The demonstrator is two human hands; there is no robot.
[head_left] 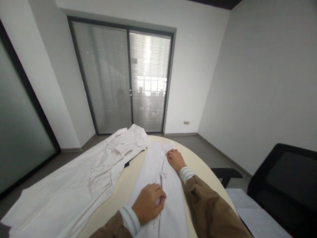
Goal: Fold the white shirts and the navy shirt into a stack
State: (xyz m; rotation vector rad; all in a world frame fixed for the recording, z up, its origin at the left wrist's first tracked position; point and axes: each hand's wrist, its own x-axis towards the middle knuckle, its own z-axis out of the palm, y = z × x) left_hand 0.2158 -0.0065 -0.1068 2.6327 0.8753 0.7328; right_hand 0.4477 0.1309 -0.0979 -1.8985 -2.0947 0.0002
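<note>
A long white coat with a buttoned front lies folded into a narrow strip on the round table. My left hand is closed over its front edge in the near half, thumb and fingers pinched together at the cloth. Farther up, my right hand rests at the coat's right side near the far end, its curled fingers gripping the fabric. Some buttons show along the opening between and below the hands. The cloth under my fingers is partly hidden.
A second white garment lies rumpled on the left, its far end on the table. A dark piece peeks out beneath it. On the right stands a black mesh chair with papers beside it. Behind are a blind-covered glass partition and walls.
</note>
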